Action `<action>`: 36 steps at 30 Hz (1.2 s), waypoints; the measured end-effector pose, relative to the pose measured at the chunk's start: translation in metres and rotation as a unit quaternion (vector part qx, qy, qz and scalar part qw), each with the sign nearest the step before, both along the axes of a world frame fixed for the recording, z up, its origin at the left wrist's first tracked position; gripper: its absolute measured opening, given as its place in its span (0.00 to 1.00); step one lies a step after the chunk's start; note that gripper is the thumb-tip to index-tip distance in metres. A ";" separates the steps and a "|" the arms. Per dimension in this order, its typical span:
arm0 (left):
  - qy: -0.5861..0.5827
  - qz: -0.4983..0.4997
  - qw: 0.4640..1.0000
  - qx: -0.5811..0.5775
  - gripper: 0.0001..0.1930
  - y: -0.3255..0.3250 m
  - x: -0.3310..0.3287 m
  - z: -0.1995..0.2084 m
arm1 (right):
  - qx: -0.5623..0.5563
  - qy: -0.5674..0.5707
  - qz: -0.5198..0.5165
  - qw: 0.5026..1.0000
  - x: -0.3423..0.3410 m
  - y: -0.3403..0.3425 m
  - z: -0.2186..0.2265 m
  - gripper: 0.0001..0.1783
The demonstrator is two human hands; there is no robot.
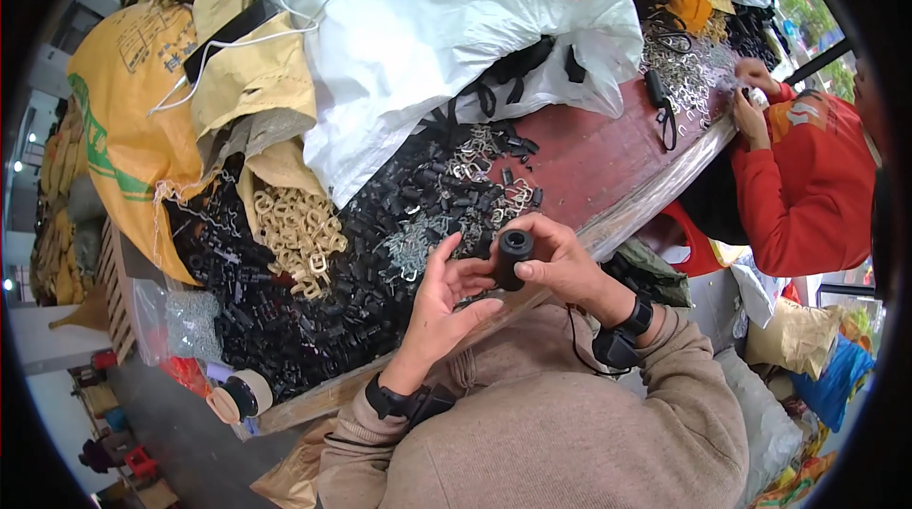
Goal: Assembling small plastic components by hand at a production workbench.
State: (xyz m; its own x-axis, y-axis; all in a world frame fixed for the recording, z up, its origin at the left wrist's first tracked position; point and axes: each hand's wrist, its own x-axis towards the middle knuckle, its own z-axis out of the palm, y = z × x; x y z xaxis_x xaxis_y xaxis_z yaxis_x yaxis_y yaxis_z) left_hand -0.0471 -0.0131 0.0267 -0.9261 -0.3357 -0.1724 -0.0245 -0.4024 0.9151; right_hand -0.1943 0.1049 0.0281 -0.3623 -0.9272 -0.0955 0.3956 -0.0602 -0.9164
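My right hand point(562, 267) is closed around a short black cylinder point(514, 260) with a round hole in its end, held above the table's near edge. My left hand point(445, 302) is open beside it, palm turned toward the cylinder and fingers apart. Whether its fingertips touch the cylinder I cannot tell. Beyond my hands lies a wide heap of small black plastic parts point(356, 314). Grey-blue metal pieces point(415, 245) and silver metal pieces point(472, 156) lie on the heap. Tan rings point(294, 229) spill from a sack to the left.
A white sack point(437, 25) and an orange sack point(142, 120) stand across the table. Tape rolls point(242, 397) sit at the left corner. A co-worker in a red top point(807, 177) handles small parts at the right. The red tabletop point(579, 177) has a wooden edge.
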 end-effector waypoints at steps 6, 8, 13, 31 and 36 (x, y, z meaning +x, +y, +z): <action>-0.021 0.007 0.999 0.028 0.38 0.001 0.000 0.001 | 0.009 0.018 -0.011 1.000 -0.002 0.003 -0.002 0.22; -0.028 0.003 0.999 0.026 0.37 0.000 0.000 0.001 | 0.006 -0.012 -0.016 1.000 -0.001 0.001 -0.002 0.22; -0.040 -0.004 0.999 0.017 0.32 -0.002 0.001 0.000 | 0.015 -0.045 -0.009 0.999 -0.001 -0.002 0.004 0.22; -0.059 0.056 0.997 -0.012 0.21 0.000 0.014 -0.006 | -0.131 -0.069 -0.453 0.879 -0.157 0.081 -0.006 0.13; -0.057 0.063 0.996 -0.009 0.19 0.001 0.011 -0.007 | -0.121 -0.196 -0.430 0.873 -0.140 0.078 -0.014 0.16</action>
